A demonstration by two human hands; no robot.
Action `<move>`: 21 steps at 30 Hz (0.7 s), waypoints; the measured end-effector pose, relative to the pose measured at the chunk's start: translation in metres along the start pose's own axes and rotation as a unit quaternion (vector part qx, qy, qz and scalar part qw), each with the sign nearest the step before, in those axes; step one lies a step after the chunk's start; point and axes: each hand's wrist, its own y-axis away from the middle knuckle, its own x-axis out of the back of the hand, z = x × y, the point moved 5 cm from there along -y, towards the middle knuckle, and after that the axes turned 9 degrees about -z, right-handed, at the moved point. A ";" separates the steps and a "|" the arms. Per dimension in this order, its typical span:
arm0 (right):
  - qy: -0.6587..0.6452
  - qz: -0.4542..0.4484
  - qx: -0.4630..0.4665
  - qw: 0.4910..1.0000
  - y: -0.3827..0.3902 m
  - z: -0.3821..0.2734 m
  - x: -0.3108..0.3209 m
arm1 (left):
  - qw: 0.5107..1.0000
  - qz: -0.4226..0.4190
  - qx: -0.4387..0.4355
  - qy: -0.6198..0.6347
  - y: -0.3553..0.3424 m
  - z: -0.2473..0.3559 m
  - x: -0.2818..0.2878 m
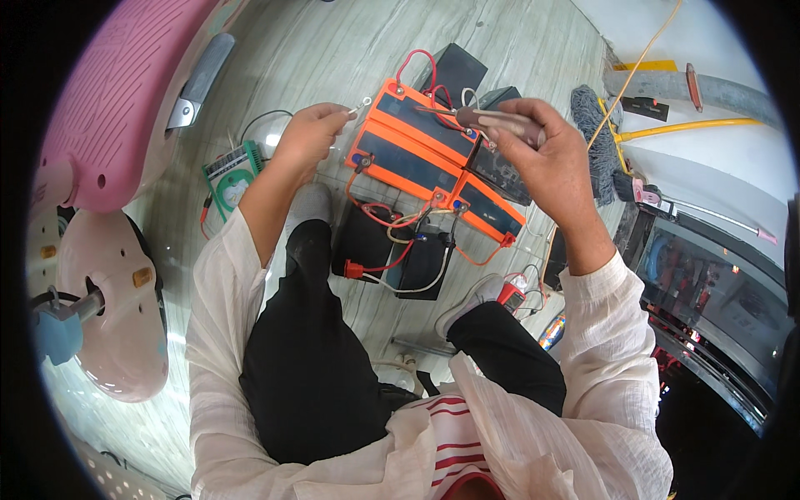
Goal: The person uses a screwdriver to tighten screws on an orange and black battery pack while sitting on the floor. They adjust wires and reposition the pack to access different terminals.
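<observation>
My left hand (pixel 317 137), left of the batteries, pinches a small silver ringed piece (pixel 364 103), perhaps a terminal. My right hand (pixel 546 158) grips a screwdriver (pixel 500 122), its shaft over the upper orange-and-black battery (pixel 417 125). Two more orange batteries, a middle one (pixel 400 167) and a lower-right one (pixel 483 208), lie on the floor with red, black and white wires on their terminals. Black batteries stand around them, at the back (pixel 454 62), partly behind my right hand, and in front (pixel 354 233), where a red connector (pixel 354 269) sits.
A green device (pixel 225 183) lies at left beside a pink scooter (pixel 100 100). A red meter (pixel 512 296) is by my right shoe. A mop (pixel 587 117), yellow pole (pixel 683 127) and glass-fronted cabinet (pixel 700 300) line the right wall. My legs and shoes frame the lower batteries.
</observation>
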 end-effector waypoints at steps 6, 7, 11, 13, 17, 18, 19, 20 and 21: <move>0.083 0.062 0.080 0.991 -0.019 -0.034 0.001 | 0.997 0.018 -0.070 -0.023 -0.016 0.002 -0.007; 0.088 0.059 0.085 0.991 -0.022 -0.035 0.000 | 0.996 0.024 -0.077 -0.027 -0.020 0.002 -0.007; 0.080 0.046 0.081 0.992 -0.033 -0.039 -0.005 | 0.996 0.033 -0.077 -0.042 -0.031 0.008 -0.013; 0.073 0.041 0.088 0.993 -0.036 -0.040 -0.008 | 0.996 0.032 -0.073 -0.048 -0.033 0.010 -0.014; 0.092 0.045 0.084 0.991 -0.040 -0.043 -0.009 | 0.995 0.029 -0.077 -0.054 -0.037 0.013 -0.015; 0.092 0.045 0.080 0.992 -0.040 -0.043 -0.009 | 0.995 0.029 -0.078 -0.054 -0.037 0.014 -0.015; 0.093 0.045 0.076 0.992 -0.041 -0.043 -0.009 | 0.995 0.030 -0.075 -0.060 -0.039 0.013 -0.015; 0.097 0.046 0.076 0.991 -0.042 -0.043 -0.009 | 0.995 0.031 -0.071 -0.066 -0.041 0.011 -0.014; 0.103 0.047 0.076 0.991 -0.043 -0.042 -0.008 | 0.995 0.031 -0.068 -0.071 -0.042 0.011 -0.015</move>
